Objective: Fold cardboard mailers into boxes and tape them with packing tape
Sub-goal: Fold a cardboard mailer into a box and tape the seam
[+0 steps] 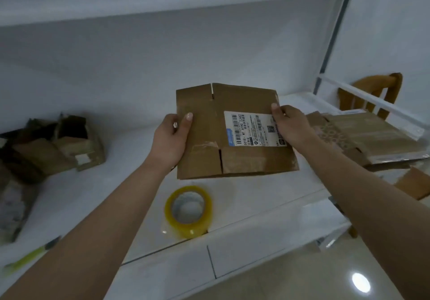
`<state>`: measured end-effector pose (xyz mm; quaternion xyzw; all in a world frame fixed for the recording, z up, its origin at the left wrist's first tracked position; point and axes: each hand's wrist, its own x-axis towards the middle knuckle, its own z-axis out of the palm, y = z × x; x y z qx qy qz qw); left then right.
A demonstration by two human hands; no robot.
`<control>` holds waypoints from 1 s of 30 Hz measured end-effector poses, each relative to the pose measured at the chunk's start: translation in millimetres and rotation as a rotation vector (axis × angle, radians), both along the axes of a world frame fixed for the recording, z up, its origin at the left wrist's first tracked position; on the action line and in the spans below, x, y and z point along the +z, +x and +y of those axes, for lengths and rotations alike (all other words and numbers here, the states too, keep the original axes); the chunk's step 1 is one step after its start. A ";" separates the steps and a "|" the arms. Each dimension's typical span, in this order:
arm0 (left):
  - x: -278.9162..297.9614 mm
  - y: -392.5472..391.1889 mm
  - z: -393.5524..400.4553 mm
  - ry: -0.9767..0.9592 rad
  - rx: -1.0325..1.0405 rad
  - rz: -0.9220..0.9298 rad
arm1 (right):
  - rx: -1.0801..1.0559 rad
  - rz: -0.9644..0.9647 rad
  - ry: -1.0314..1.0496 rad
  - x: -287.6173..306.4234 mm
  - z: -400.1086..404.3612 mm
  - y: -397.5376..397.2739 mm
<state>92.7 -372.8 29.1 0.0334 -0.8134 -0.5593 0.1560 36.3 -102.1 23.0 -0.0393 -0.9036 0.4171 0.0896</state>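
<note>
The flattened brown cardboard mailer (232, 132) with a white shipping label is held at frame centre, above the white tabletop (93, 195). The left hand (171, 140) grips its left edge; the right hand (290, 125) grips its right edge. A yellowish roll of packing tape (188, 211) lies below, on the tabletop.

Dim, bluish, soft picture; lamp glare on floor (360, 282); edges bend.
</note>
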 end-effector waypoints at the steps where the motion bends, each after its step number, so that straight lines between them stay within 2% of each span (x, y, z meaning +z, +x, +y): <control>1: 0.4 11.4 -27.5 -0.030 0.010 -0.001 | 0.013 0.011 0.003 -1.7 -27.9 8.4; 7: 6.1 87.2 -197.1 -0.108 0.073 0.000 | 0.139 0.057 -0.068 -12.5 -202.8 57.6; 11: 8.6 127.0 -274.0 -0.136 0.115 -0.004 | 0.181 0.065 -0.154 -23.9 -287.0 84.8; 18: -34.4 154.9 -299.1 -0.218 0.031 -0.059 | 0.070 0.009 -0.186 -58.6 -322.2 118.1; 23: -78.0 165.0 -297.4 -0.234 -0.011 -0.185 | 0.016 0.020 -0.286 -80.2 -316.3 143.9; 25: -81.5 162.8 -294.5 -0.135 -0.034 -0.199 | -0.031 0.040 -0.415 -80.4 -313.8 148.5; 30: -74.4 158.8 -280.3 0.400 -0.036 -0.351 | -0.144 -0.004 -0.669 -82.3 -310.1 158.6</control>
